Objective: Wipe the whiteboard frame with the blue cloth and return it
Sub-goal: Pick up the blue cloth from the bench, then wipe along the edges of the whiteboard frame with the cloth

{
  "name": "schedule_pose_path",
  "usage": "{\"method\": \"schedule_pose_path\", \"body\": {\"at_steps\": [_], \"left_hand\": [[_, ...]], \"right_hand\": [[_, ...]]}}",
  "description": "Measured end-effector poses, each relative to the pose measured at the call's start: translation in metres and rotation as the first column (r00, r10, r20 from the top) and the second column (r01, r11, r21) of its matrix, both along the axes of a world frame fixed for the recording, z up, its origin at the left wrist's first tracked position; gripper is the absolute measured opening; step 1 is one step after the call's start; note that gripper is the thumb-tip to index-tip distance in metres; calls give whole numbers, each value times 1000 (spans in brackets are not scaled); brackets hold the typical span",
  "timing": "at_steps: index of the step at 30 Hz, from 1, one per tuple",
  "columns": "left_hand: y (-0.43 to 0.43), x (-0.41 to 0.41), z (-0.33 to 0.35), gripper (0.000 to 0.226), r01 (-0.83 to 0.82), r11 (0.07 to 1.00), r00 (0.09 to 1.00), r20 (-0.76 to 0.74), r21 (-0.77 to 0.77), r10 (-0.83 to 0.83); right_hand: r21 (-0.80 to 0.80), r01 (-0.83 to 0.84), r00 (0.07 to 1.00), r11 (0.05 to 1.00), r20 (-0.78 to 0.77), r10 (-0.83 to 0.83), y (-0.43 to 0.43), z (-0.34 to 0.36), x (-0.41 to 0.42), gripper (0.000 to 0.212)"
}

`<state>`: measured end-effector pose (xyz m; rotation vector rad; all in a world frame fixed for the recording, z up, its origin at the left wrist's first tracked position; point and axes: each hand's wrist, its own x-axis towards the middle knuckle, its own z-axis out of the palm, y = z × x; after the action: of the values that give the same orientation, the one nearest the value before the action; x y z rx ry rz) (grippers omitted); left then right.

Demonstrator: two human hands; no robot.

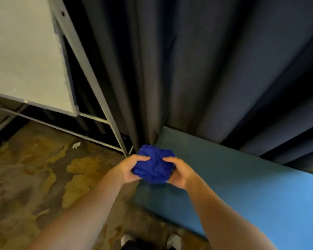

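Gripping the blue cloth (154, 168) from both sides, the 2 hands hold it bunched into a ball in the air. The left hand (128, 168) curls its fingers round the cloth's left side, and the right hand (179, 173) clasps its right side. The cloth hangs over the near corner of a blue padded surface (242, 186). The whiteboard (25, 60) stands at upper left in its grey frame (83, 56), well apart from the cloth. A dark curtain (206, 69) hangs behind. 1 white scrap (76, 145) lies on the mottled brown floor (25, 177).
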<state>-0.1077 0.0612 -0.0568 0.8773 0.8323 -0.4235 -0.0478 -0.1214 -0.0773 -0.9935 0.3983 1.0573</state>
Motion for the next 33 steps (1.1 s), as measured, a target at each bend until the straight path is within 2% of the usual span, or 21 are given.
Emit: {"method": "schedule_pose_path", "body": {"at_steps": [2, 5, 9, 14, 19, 22, 26, 29, 33], "left_hand": [[26, 2, 26, 29, -36, 999, 994, 101, 32, 33], [71, -8, 69, 30, -111, 990, 960, 268, 92, 83], [156, -35, 118, 41, -293, 945, 877, 435, 148, 204], [259, -76, 166, 38, -488, 843, 795, 514, 227, 322], [351, -114, 188, 34, -595, 776, 717, 575, 211, 394], [404, -116, 189, 33, -637, 747, 678, 599, 190, 426], [477, -90, 196, 33, -637, 756, 644, 645, 155, 410], [544, -49, 209, 34, -603, 780, 638, 687, 167, 347], [622, 14, 260, 36, -542, 809, 637, 739, 228, 219]], "right_hand": [[107, -112, 987, 988, 127, 98, 28, 30, 10, 45], [92, -259, 931, 962, 288, 223, 85, 68, 16, 54], [99, -290, 879, 952, 420, 224, 187, 119, 16, 56], [149, -357, 835, 922, 493, 244, 310, 167, -7, 61], [130, -456, 747, 881, 594, 299, 409, 198, -31, 50], [98, -479, 714, 872, 622, 321, 461, 211, -29, 49], [30, -476, 635, 879, 703, 320, 533, 237, -5, 46], [11, -438, 598, 899, 750, 283, 591, 252, 32, 46], [-16, -340, 528, 940, 824, 205, 662, 302, 82, 46]]}}
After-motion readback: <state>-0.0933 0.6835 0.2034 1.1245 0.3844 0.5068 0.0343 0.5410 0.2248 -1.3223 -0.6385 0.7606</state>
